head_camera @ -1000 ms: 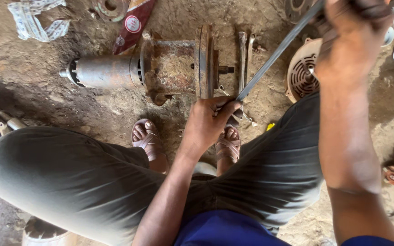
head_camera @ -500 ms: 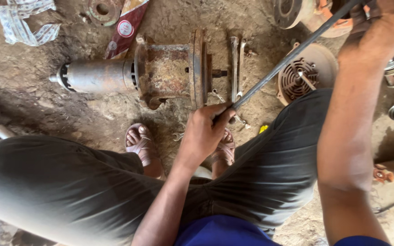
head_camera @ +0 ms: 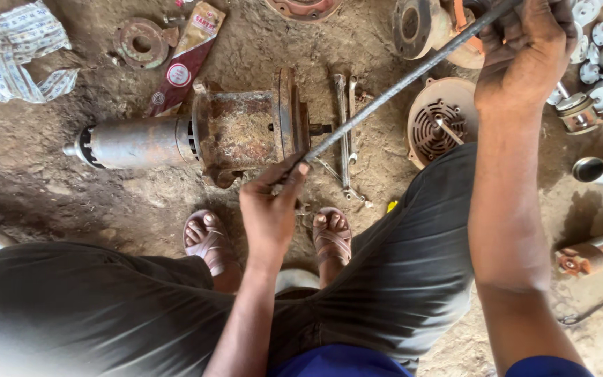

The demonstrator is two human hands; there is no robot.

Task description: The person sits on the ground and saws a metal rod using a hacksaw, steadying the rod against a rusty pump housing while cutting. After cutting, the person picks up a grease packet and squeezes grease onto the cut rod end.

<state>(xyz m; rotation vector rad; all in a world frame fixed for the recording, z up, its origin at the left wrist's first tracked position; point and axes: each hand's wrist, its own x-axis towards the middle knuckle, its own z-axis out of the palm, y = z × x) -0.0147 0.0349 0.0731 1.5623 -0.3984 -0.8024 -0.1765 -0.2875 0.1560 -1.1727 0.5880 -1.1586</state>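
Because both hands are closed on the long rod, left hand low by the rusty motor on the dirt floor, right hand high, the rod could slip off and hit the toes.

Just beyond the left hand the rusty pump body blocks the way. To its right lie wrenches and a slotted cover. Left of this hand, bare dirt ground leaves free room. Around the right hand, small metal parts crowd closely.
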